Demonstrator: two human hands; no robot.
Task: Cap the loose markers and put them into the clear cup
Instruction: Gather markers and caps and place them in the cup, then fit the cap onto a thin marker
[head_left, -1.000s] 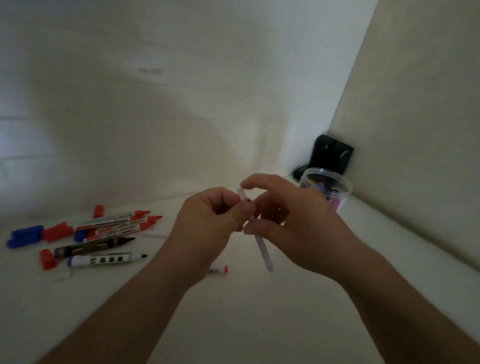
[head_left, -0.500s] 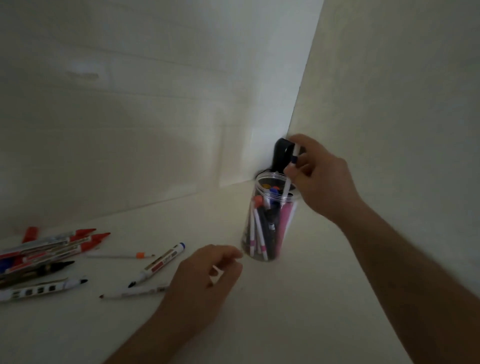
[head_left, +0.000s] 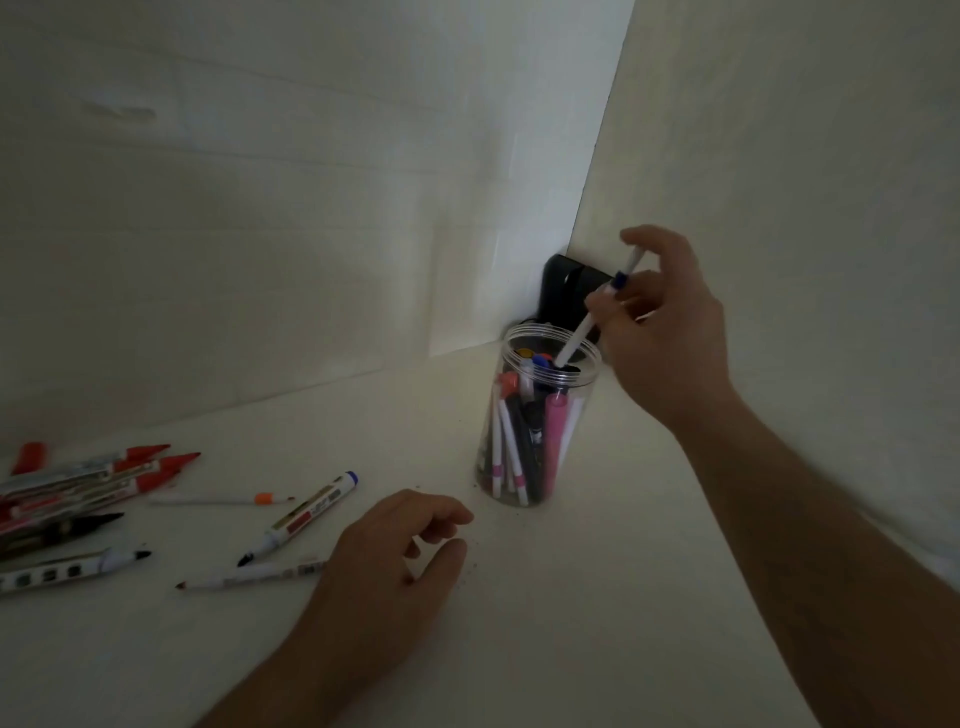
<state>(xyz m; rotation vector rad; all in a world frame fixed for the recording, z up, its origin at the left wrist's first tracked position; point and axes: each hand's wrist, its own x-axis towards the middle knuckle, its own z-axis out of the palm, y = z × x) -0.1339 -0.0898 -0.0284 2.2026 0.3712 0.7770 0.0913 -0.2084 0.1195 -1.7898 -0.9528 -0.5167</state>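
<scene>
A clear cup (head_left: 540, 452) stands near the corner of the white surface, holding several capped markers. My right hand (head_left: 665, 332) pinches a thin white marker with a blue band (head_left: 587, 327) tilted over the cup, its lower end inside the rim. My left hand (head_left: 400, 556) rests on the surface in front of the cup with loosely curled fingers and holds nothing. Loose markers lie to the left: a white one with a blue end (head_left: 301, 517), a thin one with an orange band (head_left: 218, 500), and a thin one (head_left: 254, 574) beside my left hand.
A pile of red and black markers (head_left: 88, 488) and a white black-tipped marker (head_left: 72, 569) lie at the far left. A black object (head_left: 566, 288) sits in the corner behind the cup. Walls close in behind and to the right.
Both hands held the thin marker together a second ago. My right hand then carried it to the cup and now lowers its end inside the rim, while my left hand dropped to the surface.
</scene>
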